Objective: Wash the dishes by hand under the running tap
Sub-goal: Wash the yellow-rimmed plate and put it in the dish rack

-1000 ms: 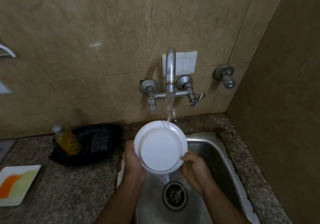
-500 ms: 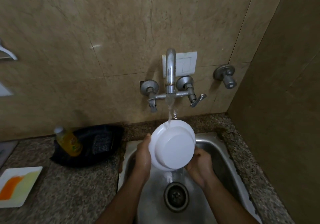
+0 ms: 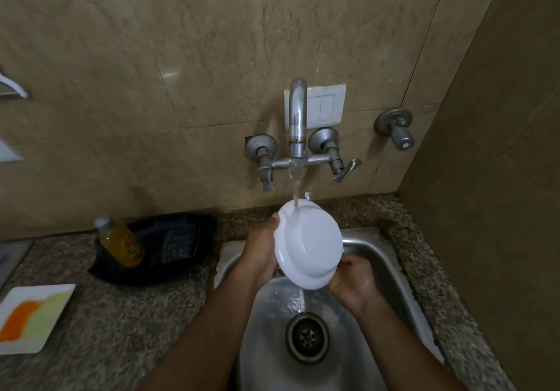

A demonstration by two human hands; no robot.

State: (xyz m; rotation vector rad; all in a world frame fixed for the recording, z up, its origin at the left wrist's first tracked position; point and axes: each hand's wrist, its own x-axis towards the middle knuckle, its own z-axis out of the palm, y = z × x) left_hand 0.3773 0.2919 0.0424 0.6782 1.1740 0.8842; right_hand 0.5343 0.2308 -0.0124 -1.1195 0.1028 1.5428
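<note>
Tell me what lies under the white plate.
Under the white plate water falls into the steel sink toward the drain. The plate's far face and the fingers behind it are hidden.

Both bare forearms extended forward from the lower edge of the view, converging over the sink. Left hand (image 3: pixel 260 254) raised, thumb up along the left rim of the white plate (image 3: pixel 312 246), gripping it. Right hand (image 3: pixel 353 284) lower, fingers curled round the plate's lower right rim, wrist bent upward.
</note>
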